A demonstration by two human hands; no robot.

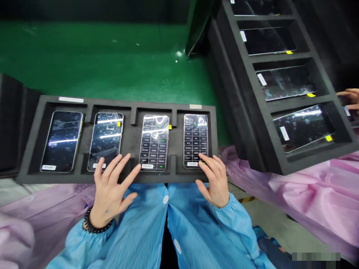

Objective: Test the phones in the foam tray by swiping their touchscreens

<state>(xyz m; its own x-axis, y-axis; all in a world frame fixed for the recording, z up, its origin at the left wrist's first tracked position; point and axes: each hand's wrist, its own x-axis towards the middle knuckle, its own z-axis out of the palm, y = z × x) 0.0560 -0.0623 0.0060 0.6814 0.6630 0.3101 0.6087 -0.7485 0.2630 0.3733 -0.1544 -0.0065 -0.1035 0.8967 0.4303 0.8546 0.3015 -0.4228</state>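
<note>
- Resting fingertips on the lower end of the fourth smartphone [195, 140], the right hand [213, 183] stays loosely curved, touching but not visibly grasping it.
- The left hand [110, 190], with a black beaded bracelet [91, 222], is spread open and unclenched; one finger meets the lower edge of the third smartphone [154, 142], and the others lie near the second smartphone [106, 140].
- All four phones lie face up in separate compartments of a black foam tray [112, 101], with the first smartphone [61, 142] at the far left. The third and fourth show lit grids of cells, and the first two look dark.
- The tray's near edge lies over the blue striped smock [179, 224]; what supports it is hard to make out from this view.
- Pressure on that edge could tilt the tray and shift the phones. Fingertips on the lit screens could also register stray touches or leave smears.
- A second black foam tray [241, 87] holding more phones sits at the right, above a pink sleeve [308, 190]. A co-worker's hand [349, 97] reaches in beside it, and a bump there could jolt the phones.
- A green bench mat [84, 63] spreads beyond both trays.
</note>
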